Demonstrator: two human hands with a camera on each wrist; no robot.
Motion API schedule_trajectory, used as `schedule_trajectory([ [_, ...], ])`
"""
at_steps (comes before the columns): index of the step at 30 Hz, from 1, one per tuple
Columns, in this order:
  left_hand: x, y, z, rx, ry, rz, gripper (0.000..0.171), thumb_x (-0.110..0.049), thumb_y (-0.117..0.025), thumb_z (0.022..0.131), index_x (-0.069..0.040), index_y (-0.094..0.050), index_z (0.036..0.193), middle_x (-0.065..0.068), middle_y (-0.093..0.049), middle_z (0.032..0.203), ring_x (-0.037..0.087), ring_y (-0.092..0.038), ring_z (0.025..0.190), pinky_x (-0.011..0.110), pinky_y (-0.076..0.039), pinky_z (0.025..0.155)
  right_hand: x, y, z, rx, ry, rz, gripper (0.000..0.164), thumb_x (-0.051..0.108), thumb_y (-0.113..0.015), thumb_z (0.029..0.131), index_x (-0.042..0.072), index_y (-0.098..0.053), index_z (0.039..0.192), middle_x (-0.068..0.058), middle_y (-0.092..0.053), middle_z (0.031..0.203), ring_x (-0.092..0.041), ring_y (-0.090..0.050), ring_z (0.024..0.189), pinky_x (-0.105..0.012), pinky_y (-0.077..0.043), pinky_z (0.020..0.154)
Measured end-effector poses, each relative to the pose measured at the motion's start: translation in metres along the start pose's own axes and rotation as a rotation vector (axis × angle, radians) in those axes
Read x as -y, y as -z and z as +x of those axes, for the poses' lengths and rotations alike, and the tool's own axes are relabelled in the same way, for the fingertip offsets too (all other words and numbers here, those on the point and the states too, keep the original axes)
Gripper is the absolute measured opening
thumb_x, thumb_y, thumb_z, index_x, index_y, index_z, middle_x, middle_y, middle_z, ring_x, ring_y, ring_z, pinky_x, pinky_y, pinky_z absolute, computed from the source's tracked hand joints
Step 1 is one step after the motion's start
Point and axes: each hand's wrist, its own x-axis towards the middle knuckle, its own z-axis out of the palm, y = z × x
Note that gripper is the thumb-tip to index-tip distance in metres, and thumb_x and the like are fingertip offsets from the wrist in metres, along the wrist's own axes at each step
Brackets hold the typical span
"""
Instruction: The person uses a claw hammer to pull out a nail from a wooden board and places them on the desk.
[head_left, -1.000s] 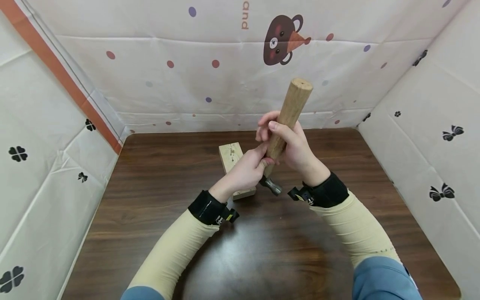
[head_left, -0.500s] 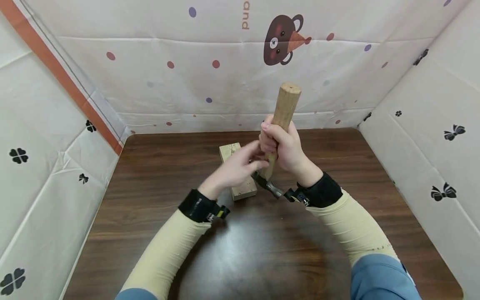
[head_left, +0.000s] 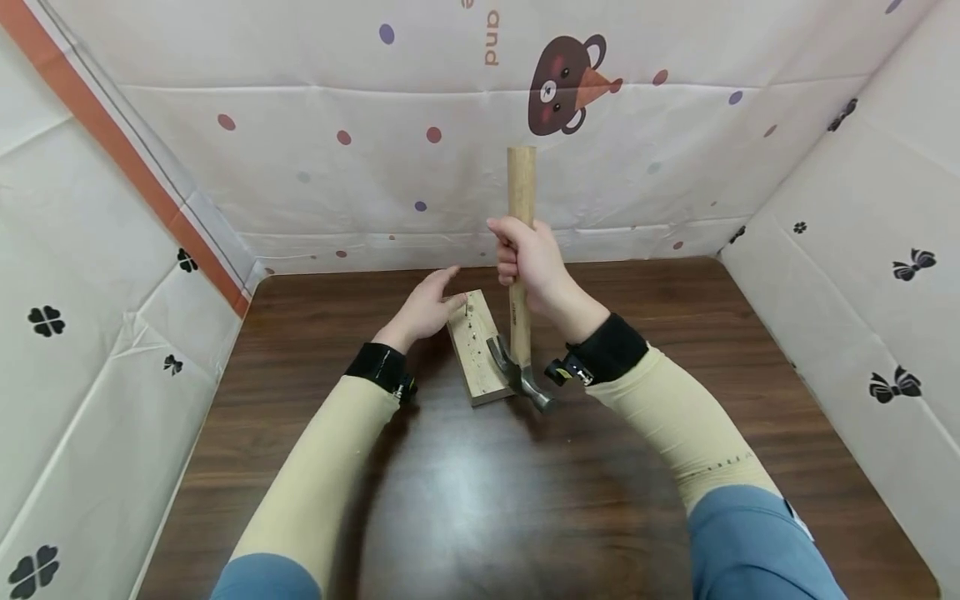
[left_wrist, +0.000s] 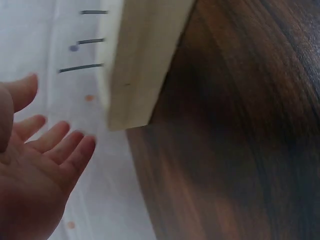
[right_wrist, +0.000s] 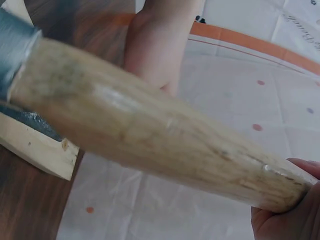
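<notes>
My right hand (head_left: 531, 260) grips the wooden handle of a claw hammer (head_left: 520, 333), held handle-up. The hammer's metal head hangs low, its claw over the right edge of a pale wooden block (head_left: 477, 362) in the head view. Several nails (left_wrist: 80, 68) stick out of the block's face in the left wrist view. My left hand (head_left: 424, 310) is beside the block's far left end, fingers extended and holding nothing; in the left wrist view a gap shows between fingers and block. The handle (right_wrist: 150, 125) fills much of the right wrist view.
The block lies on a dark brown wooden table (head_left: 465, 500). A white patterned sheet (head_left: 300, 167) rises behind the table, and more white sheeting (head_left: 832, 275) closes off both sides.
My left hand has let go of the hammer and moved left and away to the block's far end. My right hand has closed round the handle, shifted slightly left and brought the hammer more upright.
</notes>
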Motion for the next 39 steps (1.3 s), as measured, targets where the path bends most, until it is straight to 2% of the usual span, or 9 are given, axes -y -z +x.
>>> schedule_trajectory([
  [2, 0.005, -0.006, 0.004, 0.018, 0.003, -0.006, 0.064, -0.021, -0.062, 0.110, 0.001, -0.036, 0.165, 0.024, -0.038, 0.166, 0.037, -0.035, 0.154, 0.050, -0.029, 0.126, -0.003, -0.005, 0.007, -0.007, -0.034, 0.008, 0.045, 0.018, -0.056, 0.109, 0.015, -0.039, 0.067, 0.007, -0.026, 0.054, -0.006, -0.027, 0.043, -0.021, -0.026, 0.045],
  [6, 0.014, -0.012, 0.004, 0.036, 0.029, -0.155, 0.059, -0.016, -0.061, 0.110, 0.003, -0.041, 0.162, 0.022, -0.042, 0.164, 0.036, -0.037, 0.154, 0.050, -0.030, 0.125, -0.010, -0.016, 0.019, -0.006, -0.099, 0.015, 0.040, 0.018, -0.057, 0.110, 0.014, -0.042, 0.073, 0.007, -0.026, 0.055, -0.006, -0.026, 0.044, -0.021, -0.026, 0.046],
  [9, 0.021, -0.011, 0.002, 0.024, 0.058, -0.256, 0.052, -0.014, -0.055, 0.112, 0.002, -0.044, 0.161, 0.019, -0.044, 0.164, 0.032, -0.036, 0.155, 0.048, -0.028, 0.126, -0.016, -0.021, 0.025, -0.003, -0.123, -0.003, 0.038, 0.019, -0.057, 0.110, 0.013, -0.042, 0.076, 0.007, -0.026, 0.057, -0.007, -0.026, 0.045, -0.022, -0.026, 0.047],
  [14, 0.029, -0.013, 0.004, -0.011, 0.072, -0.174, 0.045, -0.011, -0.048, 0.114, 0.002, -0.050, 0.157, 0.019, -0.051, 0.160, 0.032, -0.041, 0.152, 0.048, -0.030, 0.125, -0.025, -0.023, 0.033, -0.008, -0.147, -0.036, 0.037, 0.020, -0.057, 0.111, 0.012, -0.041, 0.078, 0.005, -0.026, 0.059, -0.009, -0.026, 0.047, -0.024, -0.027, 0.048],
  [17, 0.031, -0.018, 0.005, 0.008, 0.085, -0.098, 0.046, -0.013, -0.052, 0.113, 0.002, -0.052, 0.156, 0.020, -0.053, 0.158, 0.034, -0.044, 0.150, 0.048, -0.033, 0.124, -0.029, -0.025, 0.039, -0.013, -0.164, -0.049, 0.035, 0.020, -0.057, 0.111, 0.012, -0.042, 0.080, 0.005, -0.026, 0.060, -0.010, -0.026, 0.048, -0.025, -0.026, 0.049],
  [21, 0.033, -0.024, 0.004, 0.004, 0.148, -0.030, 0.047, -0.021, -0.060, 0.111, -0.004, -0.056, 0.155, 0.017, -0.056, 0.156, 0.033, -0.047, 0.148, 0.048, -0.038, 0.121, -0.036, -0.030, 0.047, -0.028, -0.185, -0.063, 0.034, 0.020, -0.058, 0.110, 0.012, -0.044, 0.080, 0.005, -0.027, 0.060, -0.009, -0.027, 0.048, -0.024, -0.026, 0.049],
  [26, 0.032, -0.026, 0.003, -0.016, 0.207, -0.014, 0.047, -0.020, -0.064, 0.109, -0.006, -0.058, 0.154, 0.015, -0.058, 0.154, 0.033, -0.049, 0.146, 0.049, -0.040, 0.119, -0.045, -0.036, 0.056, -0.048, -0.202, -0.079, 0.033, 0.021, -0.059, 0.110, 0.013, -0.046, 0.080, 0.005, -0.030, 0.060, -0.010, -0.030, 0.049, -0.024, -0.028, 0.049],
  [33, 0.029, -0.028, 0.012, 0.052, 0.204, -0.012, 0.047, -0.018, -0.056, 0.112, -0.003, -0.052, 0.156, 0.018, -0.054, 0.156, 0.035, -0.046, 0.147, 0.050, -0.037, 0.121, -0.050, -0.039, 0.065, -0.117, -0.170, -0.142, 0.022, 0.021, -0.059, 0.108, 0.013, -0.050, 0.090, 0.003, -0.038, 0.062, -0.012, -0.035, 0.051, -0.026, -0.031, 0.049],
  [39, 0.025, -0.031, 0.018, 0.142, 0.173, 0.051, 0.048, -0.015, -0.045, 0.114, -0.004, -0.041, 0.161, 0.022, -0.041, 0.162, 0.043, -0.029, 0.153, 0.054, -0.026, 0.125, -0.051, -0.040, 0.075, -0.154, -0.130, -0.175, 0.021, 0.020, -0.058, 0.107, 0.013, -0.050, 0.089, 0.003, -0.039, 0.062, -0.012, -0.036, 0.052, -0.025, -0.030, 0.048],
])
